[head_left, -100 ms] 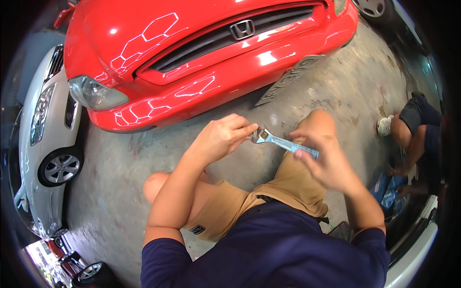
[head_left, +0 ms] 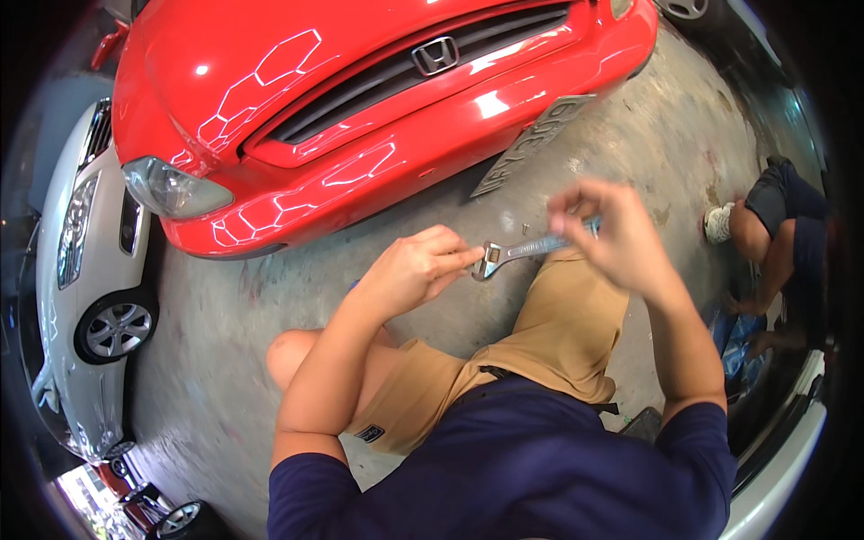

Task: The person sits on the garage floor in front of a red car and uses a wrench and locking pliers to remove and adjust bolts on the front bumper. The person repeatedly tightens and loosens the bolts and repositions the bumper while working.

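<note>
Wrench (head_left: 535,247) is spanning the gap above the floor (head_left: 225,360), left hand (head_left: 417,270) touching its head, right hand (head_left: 616,234) curling at its handle, neither grip showing clearly; likely a turning step, next calling for steady left support.

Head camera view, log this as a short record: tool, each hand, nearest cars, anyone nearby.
Tool: adjustable wrench, bluish handle, head toward the left hand
Left hand: fingertips at the wrench's head
Right hand: by the handle's other end, grip unclear
Car ahead: red car
Car at left: silver car
Nearby: another person, at right
</note>
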Motion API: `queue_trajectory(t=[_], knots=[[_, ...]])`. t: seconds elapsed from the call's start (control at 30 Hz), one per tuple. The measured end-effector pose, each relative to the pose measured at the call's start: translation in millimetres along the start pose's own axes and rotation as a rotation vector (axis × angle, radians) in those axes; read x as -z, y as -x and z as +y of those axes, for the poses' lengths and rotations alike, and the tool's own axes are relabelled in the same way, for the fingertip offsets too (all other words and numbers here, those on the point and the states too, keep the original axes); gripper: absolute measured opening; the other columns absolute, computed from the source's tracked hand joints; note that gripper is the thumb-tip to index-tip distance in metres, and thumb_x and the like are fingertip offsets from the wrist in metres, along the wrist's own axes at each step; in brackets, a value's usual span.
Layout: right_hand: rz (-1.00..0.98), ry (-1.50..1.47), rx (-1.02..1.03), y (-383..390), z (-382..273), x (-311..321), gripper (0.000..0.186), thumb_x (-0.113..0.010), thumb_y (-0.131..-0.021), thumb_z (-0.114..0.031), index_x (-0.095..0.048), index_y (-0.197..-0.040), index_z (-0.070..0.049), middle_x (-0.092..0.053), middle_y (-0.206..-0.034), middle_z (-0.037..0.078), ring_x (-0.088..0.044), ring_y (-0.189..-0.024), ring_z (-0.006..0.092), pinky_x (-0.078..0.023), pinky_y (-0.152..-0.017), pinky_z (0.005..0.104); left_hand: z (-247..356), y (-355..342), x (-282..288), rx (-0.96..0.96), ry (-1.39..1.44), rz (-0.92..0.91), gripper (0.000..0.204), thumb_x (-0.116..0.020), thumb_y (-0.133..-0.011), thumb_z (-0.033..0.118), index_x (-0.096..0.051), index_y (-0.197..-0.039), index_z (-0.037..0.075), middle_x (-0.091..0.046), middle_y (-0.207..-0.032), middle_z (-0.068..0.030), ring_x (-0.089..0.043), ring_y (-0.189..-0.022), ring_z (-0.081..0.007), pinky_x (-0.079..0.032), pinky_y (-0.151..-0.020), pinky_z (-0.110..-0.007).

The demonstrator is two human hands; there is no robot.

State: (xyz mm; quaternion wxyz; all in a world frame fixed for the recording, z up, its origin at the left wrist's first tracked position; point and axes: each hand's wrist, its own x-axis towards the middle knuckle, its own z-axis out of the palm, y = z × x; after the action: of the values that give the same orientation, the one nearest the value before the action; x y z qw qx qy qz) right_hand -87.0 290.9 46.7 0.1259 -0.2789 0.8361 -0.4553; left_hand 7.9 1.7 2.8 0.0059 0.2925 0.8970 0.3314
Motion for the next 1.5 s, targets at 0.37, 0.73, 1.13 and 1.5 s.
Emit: queue_trajectory(t=[0.37, 0.73, 1.13, 1.5], knots=[[-0.274, -1.277, -1.089, -27, 104, -184, 0.036, -0.055, -0.102, -0.044, -0.061, -0.107, -0.008, -0.065, -0.073, 0.006, -0.059, -0.059, 0.0165, -0.048, -0.051, 0.0352, 32, -11, -25, 0.182, 0.573, 0.187, 0.037, -0.087, -0.077, 0.004, -0.078, -0.112, 0.001, -0.074, -0.095, -0.0113, -0.071, -0.084, -0.022, -0.056, -0.072, -0.031], [0.148, -0.952, -0.445, -40, 81, -115, 0.031, -0.054, -0.108, -0.038, -0.053, -0.102, -0.008, -0.053, -0.061, -0.001, -0.047, -0.052, 0.0063, -0.037, -0.049, 0.0226, 12, -4, -67, 0.808, 0.533, 0.253, 0.025, -0.084, -0.086, 0.009, -0.075, -0.105, -0.006, -0.066, -0.082, -0.0042, -0.065, -0.073, -0.0074, -0.054, -0.064, -0.024], [-0.617, -0.063, -0.827, -11, 142, -256, 0.024, -0.063, -0.092, -0.018, -0.064, -0.104, 0.003, -0.073, -0.087, 0.021, -0.073, -0.079, 0.0361, -0.057, -0.076, 0.0455, 24, 23, -52, 0.8, 1.154, 0.595, 0.037, -0.063, -0.101, 0.003, -0.058, -0.136, -0.006, -0.069, -0.12, -0.0162, -0.07, -0.112, -0.0265, -0.06, -0.093, -0.037], [-0.61, -0.542, -0.423, -38, 55, -172, 0.027, -0.053, -0.107, -0.025, -0.067, -0.106, -0.001, -0.065, -0.085, 0.016, -0.063, -0.074, 0.0289, -0.053, -0.07, 0.0408, -22, 65, -48, 0.641, 0.749, 0.533, 0.032, -0.066, -0.094, -0.006, -0.067, -0.127, -0.006, -0.062, -0.119, -0.0115, -0.066, -0.107, -0.0172, -0.059, -0.095, -0.032]])
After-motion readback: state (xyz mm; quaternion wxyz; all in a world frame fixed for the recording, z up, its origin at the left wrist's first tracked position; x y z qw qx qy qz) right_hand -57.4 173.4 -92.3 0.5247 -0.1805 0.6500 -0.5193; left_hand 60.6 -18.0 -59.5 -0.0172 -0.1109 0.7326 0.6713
